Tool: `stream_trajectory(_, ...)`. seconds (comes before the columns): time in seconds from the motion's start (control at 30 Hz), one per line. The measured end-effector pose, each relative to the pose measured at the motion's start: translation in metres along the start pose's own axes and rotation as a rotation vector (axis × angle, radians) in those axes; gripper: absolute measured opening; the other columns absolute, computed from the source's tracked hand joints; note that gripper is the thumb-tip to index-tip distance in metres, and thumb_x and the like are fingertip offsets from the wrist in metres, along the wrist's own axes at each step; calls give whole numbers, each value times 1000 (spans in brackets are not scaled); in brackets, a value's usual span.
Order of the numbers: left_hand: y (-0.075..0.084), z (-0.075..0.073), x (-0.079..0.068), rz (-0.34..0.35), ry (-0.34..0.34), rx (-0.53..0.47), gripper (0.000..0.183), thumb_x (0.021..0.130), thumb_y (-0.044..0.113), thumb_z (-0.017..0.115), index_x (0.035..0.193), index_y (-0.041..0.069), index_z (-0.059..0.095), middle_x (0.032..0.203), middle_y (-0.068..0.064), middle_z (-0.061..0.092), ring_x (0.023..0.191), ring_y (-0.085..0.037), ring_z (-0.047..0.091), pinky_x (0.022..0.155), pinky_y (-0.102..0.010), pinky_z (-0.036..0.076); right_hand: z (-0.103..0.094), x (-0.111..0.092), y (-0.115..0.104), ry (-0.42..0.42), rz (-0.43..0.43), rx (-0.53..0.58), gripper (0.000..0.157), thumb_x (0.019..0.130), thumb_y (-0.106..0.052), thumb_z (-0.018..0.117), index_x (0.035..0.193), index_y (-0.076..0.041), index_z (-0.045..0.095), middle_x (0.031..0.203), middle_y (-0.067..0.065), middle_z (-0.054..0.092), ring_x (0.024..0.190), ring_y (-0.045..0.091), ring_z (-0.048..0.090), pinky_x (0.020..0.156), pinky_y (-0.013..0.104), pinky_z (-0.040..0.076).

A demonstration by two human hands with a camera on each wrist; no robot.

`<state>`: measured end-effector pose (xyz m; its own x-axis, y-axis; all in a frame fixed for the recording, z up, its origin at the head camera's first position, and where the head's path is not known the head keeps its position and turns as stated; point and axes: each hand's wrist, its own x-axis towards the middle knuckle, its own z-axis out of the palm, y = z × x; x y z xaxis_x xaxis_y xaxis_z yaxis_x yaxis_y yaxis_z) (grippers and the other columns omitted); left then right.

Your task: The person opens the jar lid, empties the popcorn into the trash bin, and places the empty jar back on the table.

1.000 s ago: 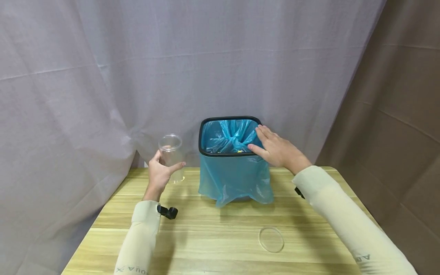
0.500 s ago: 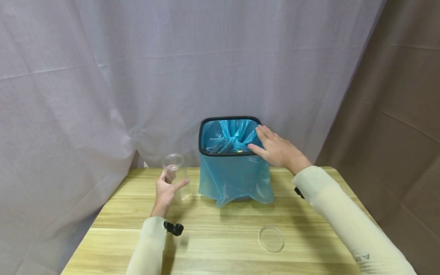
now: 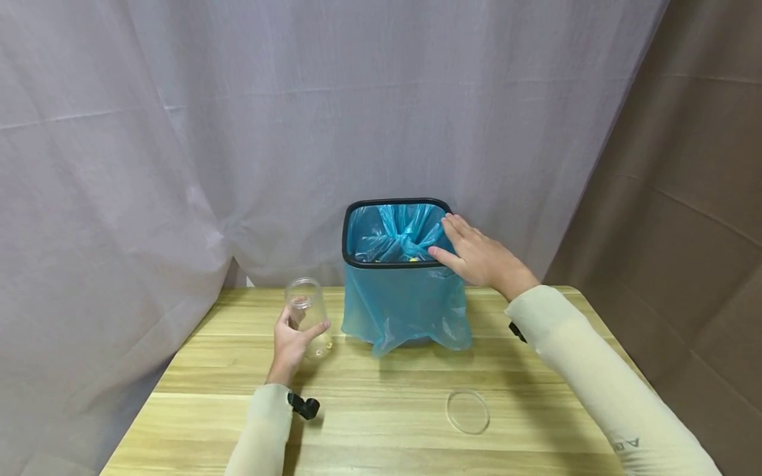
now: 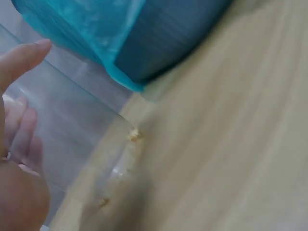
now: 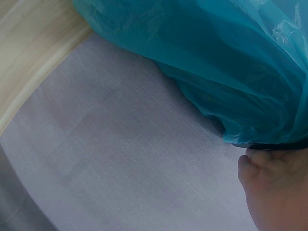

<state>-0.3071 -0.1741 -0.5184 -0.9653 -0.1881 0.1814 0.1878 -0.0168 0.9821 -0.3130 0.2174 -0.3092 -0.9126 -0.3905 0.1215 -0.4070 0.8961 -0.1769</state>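
Note:
My left hand point(image 3: 290, 344) grips a tall clear plastic cup point(image 3: 317, 316) around its side, thumb along the near side and fingers behind. Its round mouth points up, and the base is low over the table. Small yellowish bits show near the bottom of the cup point(image 4: 82, 130) in the left wrist view. On the right rim of a bin lined with a blue plastic bag point(image 3: 405, 301) rests my right hand point(image 3: 482, 261), fingers straight and thumb apart. In the right wrist view, the fingers point(image 5: 269, 168) meet the dark rim beside the blue bag point(image 5: 202, 57).
A thin clear ring point(image 3: 467, 411) lies on the wooden table point(image 3: 381, 423) in front of the bin. Inside the black bin rim point(image 3: 395, 201), the liner is gathered in a knot, with a yellow spot below it. Grey cloth point(image 3: 333, 119) hangs behind the table.
My left hand has brought the cup down and slightly right, toward the table. My right hand has stayed at the bin's rim. The ring lies where it was.

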Motion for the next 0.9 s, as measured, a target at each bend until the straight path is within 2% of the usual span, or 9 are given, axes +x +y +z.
stream_trajectory(0.13,-7,-5,-4,33,9,51,79,73,5,94,143,14,56,145,-16,59,136,-36,55,120,-54,43,0,1,-4,-4,-7,13,95,106,-71,27,169,-2,7,179,18,3,166,37,2,133,62,14)
stream_trajectory(0.27,-9,-9,-8,47,4,116,83,73,14,96,145,20,55,143,-17,62,129,-42,61,108,-57,51,-2,1,-5,-6,-11,15,95,106,-71,27,169,-3,6,179,18,2,166,37,2,133,62,15)
stream_trajectory(0.37,-6,-12,-10,49,-25,229,97,73,28,98,154,22,46,153,-18,56,140,-45,54,115,-64,45,-3,-1,-5,-1,-8,19,96,106,-72,27,169,-3,7,179,18,3,166,37,3,133,62,14)
stream_trajectory(0.5,2,-15,-12,57,-99,389,119,73,44,96,166,19,26,169,-17,37,157,-43,33,126,-69,27,-7,-7,-2,24,12,17,96,106,-72,28,169,-3,6,179,18,4,166,38,4,133,62,14)
stream_trajectory(0.57,6,-18,-13,59,-132,464,123,76,51,92,169,19,19,172,-17,31,159,-42,29,126,-70,27,-8,-10,-1,43,19,17,97,105,-71,30,169,-3,5,179,18,4,166,39,5,133,63,14)
stream_trajectory(0.67,12,-26,-18,75,-188,606,118,86,61,79,171,18,9,175,-18,22,161,-43,23,125,-72,24,-10,-16,1,91,20,26,96,106,-70,33,169,-5,4,178,19,6,166,40,8,133,63,14)
stream_trajectory(0.73,15,-33,-22,119,-229,694,109,95,61,68,171,14,6,176,-20,18,162,-45,20,127,-72,22,-11,-23,4,129,25,36,93,106,-67,35,170,-7,5,178,18,9,165,39,10,134,62,13)
stream_trajectory(0.83,20,-43,-28,204,-297,812,90,107,52,51,170,5,6,176,-23,14,161,-48,18,130,-69,15,-11,-34,13,179,42,40,88,108,-63,37,170,-9,8,178,18,12,165,39,12,134,61,11)
stream_trajectory(0.9,22,-50,-31,259,-315,892,79,111,44,43,168,1,9,175,-23,16,160,-49,21,131,-67,13,-8,-43,19,203,57,42,85,108,-61,38,170,-10,12,177,19,14,164,40,14,133,63,10)
